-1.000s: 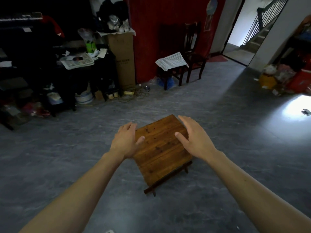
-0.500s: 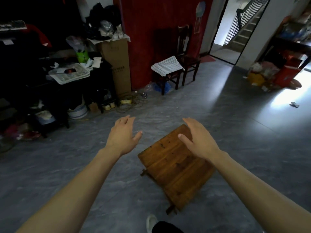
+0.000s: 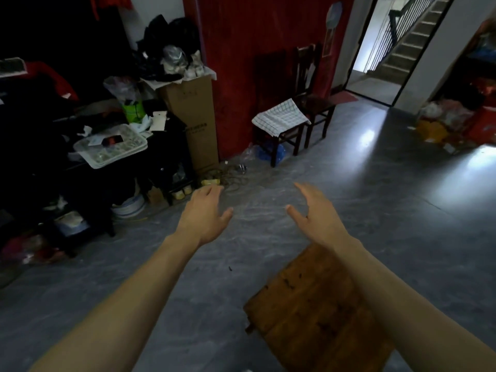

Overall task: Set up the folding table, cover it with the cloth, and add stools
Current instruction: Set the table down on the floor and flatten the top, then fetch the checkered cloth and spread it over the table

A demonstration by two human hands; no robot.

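A small brown wooden folding table [image 3: 311, 315] stands on the grey floor at the lower right, partly hidden by my right forearm. My left hand [image 3: 205, 214] and my right hand [image 3: 315, 216] are both raised in front of me, fingers spread and relaxed, holding nothing and above the floor beyond the table. A white checked cloth [image 3: 280, 116] lies draped over the seat of a dark wooden chair [image 3: 284, 130] by the red wall. A second dark chair [image 3: 315, 100] stands right beside it.
A cluttered dark table with a white tray [image 3: 111, 147] and a tall cardboard box [image 3: 194, 116] fills the left side. Cords and small items [image 3: 228, 178] lie on the floor by the red wall. A doorway to stairs [image 3: 386, 63] opens at the back right; bags [image 3: 442, 122] sit at the far right.
Both hands have lifted off the wooden table top and now hover apart. The view has swung up and forward, so the table has slid to the lower right and the cloth chair appears nearer.
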